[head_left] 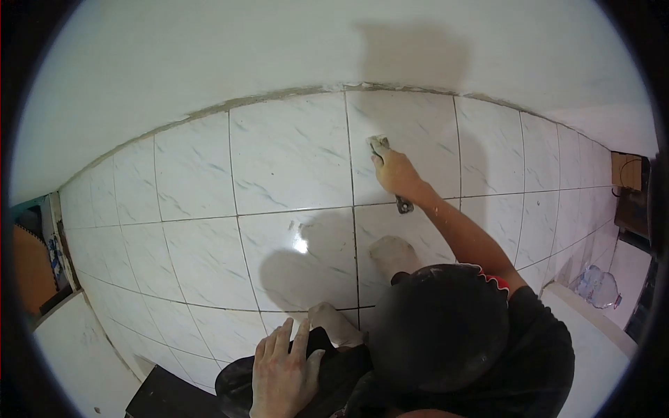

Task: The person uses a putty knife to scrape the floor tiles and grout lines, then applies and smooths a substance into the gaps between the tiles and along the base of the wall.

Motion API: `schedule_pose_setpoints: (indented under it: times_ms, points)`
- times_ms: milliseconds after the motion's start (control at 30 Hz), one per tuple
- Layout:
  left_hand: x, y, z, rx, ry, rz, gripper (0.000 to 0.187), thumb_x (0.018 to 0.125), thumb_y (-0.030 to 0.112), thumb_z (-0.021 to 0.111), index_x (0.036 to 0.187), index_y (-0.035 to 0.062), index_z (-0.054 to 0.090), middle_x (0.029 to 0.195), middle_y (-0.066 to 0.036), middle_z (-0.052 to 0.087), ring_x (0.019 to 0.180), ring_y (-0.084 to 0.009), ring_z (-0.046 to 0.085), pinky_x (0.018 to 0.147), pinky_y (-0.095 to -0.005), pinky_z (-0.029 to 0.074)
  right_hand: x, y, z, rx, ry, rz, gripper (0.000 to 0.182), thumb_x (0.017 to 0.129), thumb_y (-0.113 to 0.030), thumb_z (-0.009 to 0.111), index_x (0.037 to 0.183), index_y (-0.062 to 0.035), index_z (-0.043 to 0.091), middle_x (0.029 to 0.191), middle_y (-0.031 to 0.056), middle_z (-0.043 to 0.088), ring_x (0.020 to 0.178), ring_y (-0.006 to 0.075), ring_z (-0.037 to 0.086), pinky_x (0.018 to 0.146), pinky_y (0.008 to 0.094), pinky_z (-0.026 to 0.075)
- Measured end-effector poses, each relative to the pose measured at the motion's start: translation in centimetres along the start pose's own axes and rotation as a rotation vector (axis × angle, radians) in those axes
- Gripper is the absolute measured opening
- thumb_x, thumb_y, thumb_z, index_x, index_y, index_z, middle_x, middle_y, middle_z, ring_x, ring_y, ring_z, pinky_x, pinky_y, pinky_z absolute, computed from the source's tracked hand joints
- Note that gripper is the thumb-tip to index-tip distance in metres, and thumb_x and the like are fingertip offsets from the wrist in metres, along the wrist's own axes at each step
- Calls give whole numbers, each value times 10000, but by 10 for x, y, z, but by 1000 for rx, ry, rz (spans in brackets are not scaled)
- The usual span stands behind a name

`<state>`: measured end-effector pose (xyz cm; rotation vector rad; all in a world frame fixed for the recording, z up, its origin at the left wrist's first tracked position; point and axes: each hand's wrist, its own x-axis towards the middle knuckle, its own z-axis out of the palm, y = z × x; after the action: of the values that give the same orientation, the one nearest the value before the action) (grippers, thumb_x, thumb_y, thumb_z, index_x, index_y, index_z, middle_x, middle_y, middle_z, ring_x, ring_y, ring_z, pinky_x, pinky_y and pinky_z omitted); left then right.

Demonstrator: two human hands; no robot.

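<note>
My right hand is wrapped round the handle of a putty knife, held low over a white marbled floor tile. Its pale-smeared blade end points toward the wall, and the dark handle end with a hole sticks out behind my palm. My left hand lies with outstretched fingers over my black-clothed left leg and holds nothing. Pale dust coats its fingers. Both feet stand on the tiles between my hands.
Ahead, the white wall meets the floor along a rough grey mortar strip. A clear plastic bottle and a cardboard box are at the right. A dark flat-sided object sits at the lower left.
</note>
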<state>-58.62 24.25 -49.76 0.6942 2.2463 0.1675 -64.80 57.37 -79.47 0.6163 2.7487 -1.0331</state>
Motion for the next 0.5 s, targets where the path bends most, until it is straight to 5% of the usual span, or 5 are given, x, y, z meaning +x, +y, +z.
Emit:
schedule_pose_setpoints:
  times_ms: [500]
  points:
    - [-7,3,4,-49,29,-21,474,936,245,583,1330,-7,506,1301,-248,549,1179,-400,527,1012,-459,414,28,7,-19,-35,-24,114,338,943,-221,483,1247,-85,538,930,302,656,889,476,635,818,545,501]
